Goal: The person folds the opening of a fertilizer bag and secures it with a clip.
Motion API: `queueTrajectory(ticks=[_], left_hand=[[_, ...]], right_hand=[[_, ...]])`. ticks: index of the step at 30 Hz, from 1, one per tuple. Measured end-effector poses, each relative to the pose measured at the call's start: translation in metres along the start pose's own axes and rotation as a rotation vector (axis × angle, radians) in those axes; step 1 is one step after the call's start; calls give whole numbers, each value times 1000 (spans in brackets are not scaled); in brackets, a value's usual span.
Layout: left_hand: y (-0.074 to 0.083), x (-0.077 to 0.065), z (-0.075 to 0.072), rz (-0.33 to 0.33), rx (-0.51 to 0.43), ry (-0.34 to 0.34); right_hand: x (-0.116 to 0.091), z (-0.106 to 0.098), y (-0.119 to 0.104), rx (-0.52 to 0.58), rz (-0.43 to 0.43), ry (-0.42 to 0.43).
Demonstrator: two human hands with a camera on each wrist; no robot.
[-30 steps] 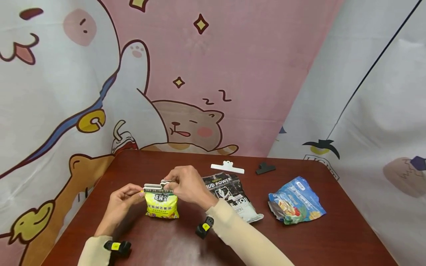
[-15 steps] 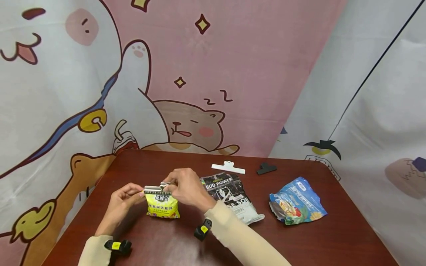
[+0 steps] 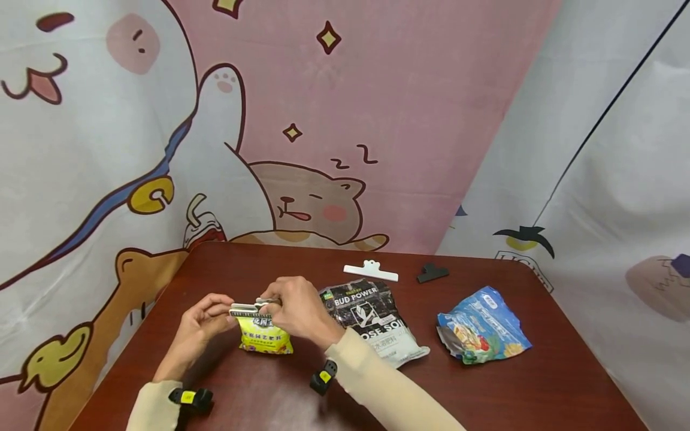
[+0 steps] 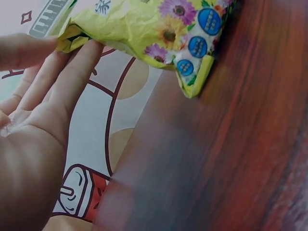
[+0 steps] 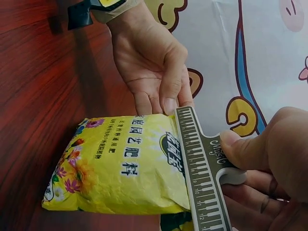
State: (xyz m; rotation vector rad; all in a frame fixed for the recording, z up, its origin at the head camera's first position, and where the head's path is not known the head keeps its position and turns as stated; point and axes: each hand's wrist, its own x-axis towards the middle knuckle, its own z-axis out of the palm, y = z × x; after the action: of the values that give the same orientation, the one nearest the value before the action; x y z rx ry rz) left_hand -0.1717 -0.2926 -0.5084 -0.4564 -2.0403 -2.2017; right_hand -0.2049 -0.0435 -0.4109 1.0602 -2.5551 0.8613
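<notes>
A yellow fertilizer bag [image 3: 265, 339] with printed flowers stands on the table, its top edge upward. Across that edge lies a long clip [image 5: 196, 166] with a piano-key and ruler pattern along its bar. My left hand [image 3: 200, 328] pinches the bag's top corner between thumb and fingers, close to one end of the clip. My right hand [image 3: 299, 306] grips the clip's handle, thumb on the near lever and fingers behind. In the right wrist view the clip's bar covers the bag's top. Part of the clip is hidden behind the right hand in the head view.
To the right of the hands lies a black and white soil bag [image 3: 372, 317], partly behind the right forearm. A blue bag [image 3: 485, 328] lies farther right. Along the table's back are a white clip [image 3: 371, 271] and a black clip [image 3: 432, 273]. A printed cloth [image 3: 409, 120] hangs behind.
My right hand and the clip have shifted slightly left and down in the head view. The left hand still holds the bag's corner. The other bags and clips stay put.
</notes>
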Motion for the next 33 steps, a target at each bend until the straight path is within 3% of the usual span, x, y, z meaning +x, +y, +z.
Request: queueTrajectory(ticks=[7,14,22,27,33], left_hand=[[0,3,2,-2,25,-69],[-3,4,6,2,43,-24],[-2,4,9,-42,100,30],[-2,5,11,-62,120,72],[-2,5,8,-65,127,105]], right_hand=[[-1,1,0,-40,-1,-3],[-4,0,1,-30,8,-25],[-5,-2,7,-2,-14,-56],[-5,-9,15,147,34,-148],[-8,-19,33,398,202,-189]])
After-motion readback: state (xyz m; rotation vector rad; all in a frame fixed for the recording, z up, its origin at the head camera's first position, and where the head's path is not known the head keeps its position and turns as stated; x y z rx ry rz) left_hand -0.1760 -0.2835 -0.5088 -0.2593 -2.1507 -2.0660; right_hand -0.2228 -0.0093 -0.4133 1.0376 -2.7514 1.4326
